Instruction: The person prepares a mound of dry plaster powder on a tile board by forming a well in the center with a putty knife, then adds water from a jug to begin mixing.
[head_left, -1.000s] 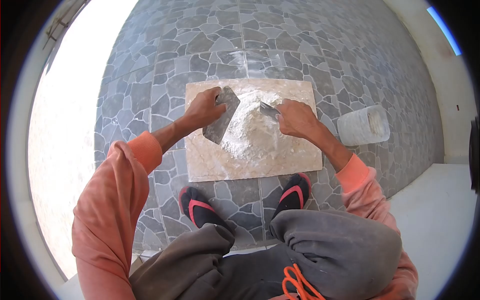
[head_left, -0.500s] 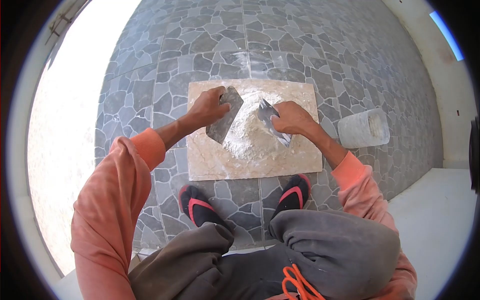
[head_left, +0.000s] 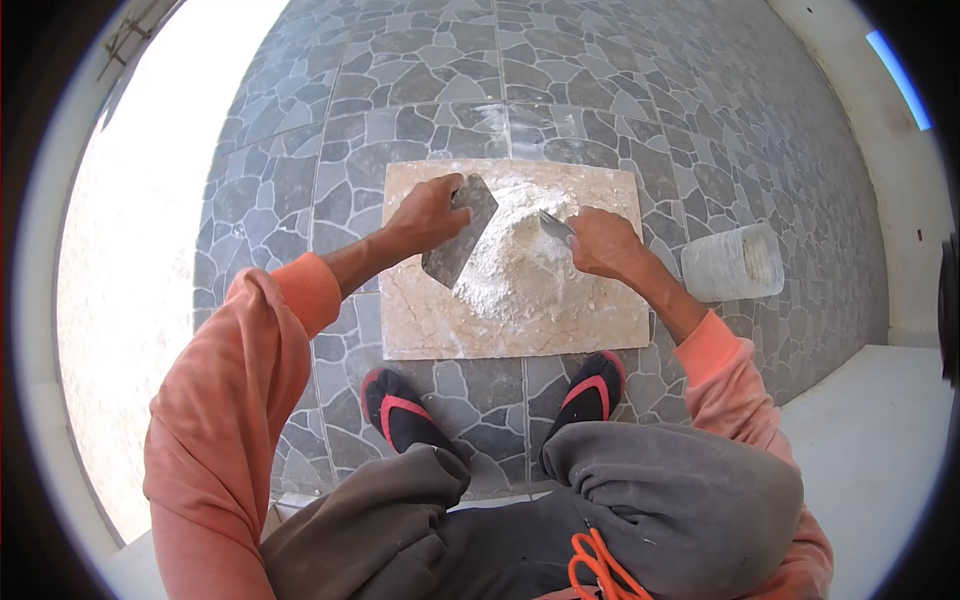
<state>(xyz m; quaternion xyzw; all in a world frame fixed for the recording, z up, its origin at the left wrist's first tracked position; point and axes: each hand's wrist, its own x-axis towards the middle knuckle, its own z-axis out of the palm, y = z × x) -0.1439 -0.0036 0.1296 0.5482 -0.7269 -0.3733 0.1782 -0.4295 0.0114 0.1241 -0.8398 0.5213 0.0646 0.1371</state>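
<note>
A heap of white powder (head_left: 520,270) lies on a beige marbled tile (head_left: 420,325) on the floor. My left hand (head_left: 432,214) grips a flat grey metal plate (head_left: 462,235), tilted along the left side of the heap. My right hand (head_left: 606,243) is closed round a small trowel (head_left: 555,225), whose blade is seen nearly edge-on over the upper right part of the powder. The trowel's handle is hidden in my fingers.
A whitish translucent container (head_left: 730,262) lies right of the tile on the grey stone-patterned floor (head_left: 420,70). My feet in black and red footwear (head_left: 405,410) are just below the tile. A pale wall stands at the right.
My right hand has turned the trowel, so its blade no longer shows broad and flat but narrow. My left hand and the plate look almost unchanged against the tile.
</note>
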